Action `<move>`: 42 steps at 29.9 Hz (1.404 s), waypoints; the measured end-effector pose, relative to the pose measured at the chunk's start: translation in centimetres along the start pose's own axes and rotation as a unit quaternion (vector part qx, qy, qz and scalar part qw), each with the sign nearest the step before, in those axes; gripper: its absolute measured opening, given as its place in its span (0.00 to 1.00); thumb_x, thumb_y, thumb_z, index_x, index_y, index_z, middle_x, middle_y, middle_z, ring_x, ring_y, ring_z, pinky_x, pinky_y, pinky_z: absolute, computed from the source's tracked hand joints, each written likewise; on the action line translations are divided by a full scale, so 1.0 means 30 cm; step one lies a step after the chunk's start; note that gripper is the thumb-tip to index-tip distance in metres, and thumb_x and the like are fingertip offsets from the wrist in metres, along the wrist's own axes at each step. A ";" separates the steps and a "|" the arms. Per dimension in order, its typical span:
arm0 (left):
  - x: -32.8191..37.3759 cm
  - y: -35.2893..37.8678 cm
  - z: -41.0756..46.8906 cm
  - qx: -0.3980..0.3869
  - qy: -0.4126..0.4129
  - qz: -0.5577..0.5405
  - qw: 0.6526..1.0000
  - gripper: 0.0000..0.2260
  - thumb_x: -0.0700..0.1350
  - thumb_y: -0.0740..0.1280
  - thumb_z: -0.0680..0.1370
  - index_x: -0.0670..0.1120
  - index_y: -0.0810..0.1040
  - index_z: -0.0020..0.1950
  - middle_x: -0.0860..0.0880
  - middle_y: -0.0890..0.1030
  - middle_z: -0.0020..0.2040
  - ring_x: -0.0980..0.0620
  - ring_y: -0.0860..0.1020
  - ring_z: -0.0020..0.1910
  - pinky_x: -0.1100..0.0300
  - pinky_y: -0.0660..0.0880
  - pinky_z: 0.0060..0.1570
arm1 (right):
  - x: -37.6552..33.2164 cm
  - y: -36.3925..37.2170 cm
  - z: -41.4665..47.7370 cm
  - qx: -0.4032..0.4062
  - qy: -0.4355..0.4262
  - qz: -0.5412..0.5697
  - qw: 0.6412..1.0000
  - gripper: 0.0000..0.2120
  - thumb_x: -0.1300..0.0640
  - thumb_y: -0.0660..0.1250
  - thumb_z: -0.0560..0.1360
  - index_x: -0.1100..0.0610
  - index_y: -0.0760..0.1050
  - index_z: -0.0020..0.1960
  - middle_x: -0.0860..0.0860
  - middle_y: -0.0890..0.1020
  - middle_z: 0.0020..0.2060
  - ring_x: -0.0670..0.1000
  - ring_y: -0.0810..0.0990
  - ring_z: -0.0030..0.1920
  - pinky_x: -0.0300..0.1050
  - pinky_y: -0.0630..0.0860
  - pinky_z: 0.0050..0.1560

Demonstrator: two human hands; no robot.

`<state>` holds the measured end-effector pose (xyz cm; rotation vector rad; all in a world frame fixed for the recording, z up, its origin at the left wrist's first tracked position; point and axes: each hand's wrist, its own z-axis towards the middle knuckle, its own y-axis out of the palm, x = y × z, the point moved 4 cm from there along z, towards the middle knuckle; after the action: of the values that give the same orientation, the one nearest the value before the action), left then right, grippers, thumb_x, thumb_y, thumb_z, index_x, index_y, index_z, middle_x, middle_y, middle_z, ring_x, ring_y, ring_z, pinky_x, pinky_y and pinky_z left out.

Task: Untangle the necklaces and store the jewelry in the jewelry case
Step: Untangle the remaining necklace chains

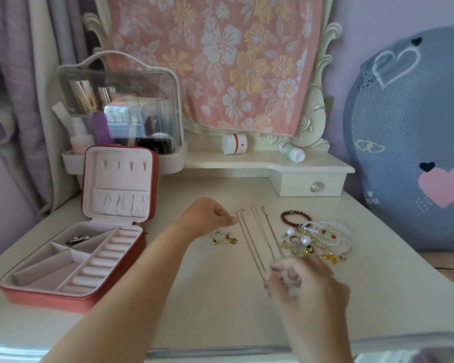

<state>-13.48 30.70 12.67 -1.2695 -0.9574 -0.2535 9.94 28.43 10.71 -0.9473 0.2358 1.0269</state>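
Head view. Could re-knot the necklaces (248, 239), laid side by side on the dresser top (215, 305), by dragging one across its neighbours, or snag the bracelet heap (325, 237) just beside.

Left hand (210, 218): fingers curled, tips at the leftmost chain's far end, pinch unclear. Right hand (302, 281): blurred, curled over the near ends, grip impossible to tell.

Jewelry case (45, 292): open, well apart on the left.

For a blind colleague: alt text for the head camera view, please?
Thin chain necklaces lie side by side on a cream dressing table, the left hand at the top of the leftmost, the blurred right hand at their lower ends. An open red jewelry case sits at left, a pile of jewelry at right.
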 end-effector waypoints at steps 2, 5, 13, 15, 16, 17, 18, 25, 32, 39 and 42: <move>-0.004 -0.008 -0.039 0.002 0.002 0.000 1.000 0.10 0.53 0.73 0.74 0.48 0.84 0.48 0.54 0.83 0.46 0.57 0.78 0.48 0.61 0.73 0.47 | -0.012 0.004 0.085 -0.080 -0.007 0.026 0.996 0.12 0.55 0.75 0.67 0.41 0.75 0.34 0.43 0.74 0.34 0.40 0.72 0.36 0.48 0.65 0.46; -0.024 -0.021 -0.084 0.009 0.012 0.023 1.000 0.10 0.52 0.74 0.73 0.47 0.84 0.47 0.53 0.83 0.44 0.55 0.79 0.46 0.59 0.76 0.49 | -0.036 0.066 0.194 -0.184 -0.031 0.008 0.982 0.11 0.53 0.71 0.71 0.40 0.75 0.35 0.41 0.75 0.37 0.41 0.72 0.41 0.51 0.69 0.57; -0.054 0.013 -0.131 0.041 0.036 0.081 0.995 0.03 0.46 0.75 0.71 0.52 0.84 0.43 0.54 0.81 0.40 0.57 0.77 0.37 0.62 0.76 0.41 | -0.061 0.283 0.299 -0.307 -0.093 -0.069 0.945 0.07 0.48 0.69 0.74 0.44 0.80 0.52 0.41 0.74 0.43 0.47 0.73 0.55 0.46 0.60 0.55; -0.052 0.021 -0.134 0.045 0.053 0.098 0.993 0.02 0.46 0.73 0.72 0.53 0.83 0.40 0.54 0.81 0.39 0.57 0.76 0.36 0.63 0.74 0.38 | -0.074 0.310 0.293 -0.314 -0.100 -0.066 0.942 0.07 0.47 0.68 0.73 0.43 0.80 0.51 0.41 0.74 0.42 0.47 0.72 0.55 0.47 0.59 0.55; -0.051 0.023 -0.135 0.046 0.061 0.105 0.992 0.02 0.45 0.73 0.72 0.53 0.83 0.41 0.54 0.81 0.39 0.57 0.76 0.36 0.63 0.73 0.38 | -0.079 0.318 0.290 -0.313 -0.103 -0.065 0.942 0.06 0.47 0.68 0.73 0.43 0.80 0.50 0.41 0.74 0.41 0.47 0.72 0.55 0.47 0.59 0.55; -0.051 0.025 -0.135 0.047 0.067 0.108 0.991 0.02 0.45 0.72 0.73 0.52 0.83 0.42 0.53 0.81 0.39 0.56 0.77 0.37 0.62 0.74 0.40 | -0.082 0.324 0.288 -0.313 -0.104 -0.065 0.942 0.06 0.48 0.69 0.73 0.43 0.80 0.49 0.41 0.74 0.39 0.47 0.72 0.55 0.47 0.59 0.55; -0.051 0.025 -0.133 0.049 0.072 0.107 0.990 0.01 0.45 0.73 0.73 0.50 0.84 0.43 0.53 0.81 0.40 0.54 0.78 0.39 0.61 0.76 0.42 | -0.084 0.324 0.286 -0.312 -0.105 -0.063 0.942 0.05 0.48 0.69 0.73 0.44 0.80 0.49 0.40 0.74 0.38 0.46 0.72 0.55 0.46 0.59 0.55; -0.052 -0.003 -0.143 0.061 0.015 -0.215 0.975 0.09 0.42 0.76 0.72 0.42 0.78 0.47 0.47 0.81 0.36 0.53 0.78 0.34 0.62 0.76 0.41 | -0.093 0.293 0.261 -0.334 -0.020 0.150 0.930 0.09 0.53 0.75 0.68 0.58 0.81 0.42 0.49 0.77 0.33 0.45 0.72 0.34 0.42 0.69 0.38; 0.002 -0.022 -0.149 0.081 -0.001 -0.303 0.950 0.11 0.46 0.77 0.71 0.41 0.77 0.41 0.49 0.79 0.31 0.57 0.73 0.28 0.67 0.73 0.34 | -0.119 0.260 0.296 -0.269 0.004 0.208 0.940 0.05 0.59 0.73 0.70 0.60 0.80 0.39 0.56 0.81 0.30 0.46 0.75 0.30 0.39 0.71 0.34; 0.055 -0.009 -0.151 0.038 0.039 -0.363 0.930 0.14 0.52 0.69 0.76 0.42 0.77 0.51 0.46 0.84 0.44 0.54 0.81 0.46 0.62 0.74 0.50 | -0.153 0.180 0.362 -0.223 0.003 0.243 0.944 0.02 0.61 0.70 0.72 0.56 0.80 0.41 0.54 0.83 0.31 0.45 0.80 0.31 0.41 0.78 0.42; 0.057 -0.013 -0.153 0.013 0.062 -0.388 0.919 0.13 0.44 0.72 0.75 0.40 0.79 0.56 0.47 0.84 0.46 0.56 0.81 0.45 0.60 0.74 0.55 | -0.165 0.150 0.405 -0.206 -0.009 0.248 0.947 0.08 0.62 0.70 0.72 0.50 0.80 0.38 0.49 0.83 0.32 0.43 0.79 0.32 0.43 0.78 0.43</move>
<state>-10.56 27.06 14.25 -0.7792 -1.3136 -0.9244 0.69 35.43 18.31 -1.2920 0.2561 1.5880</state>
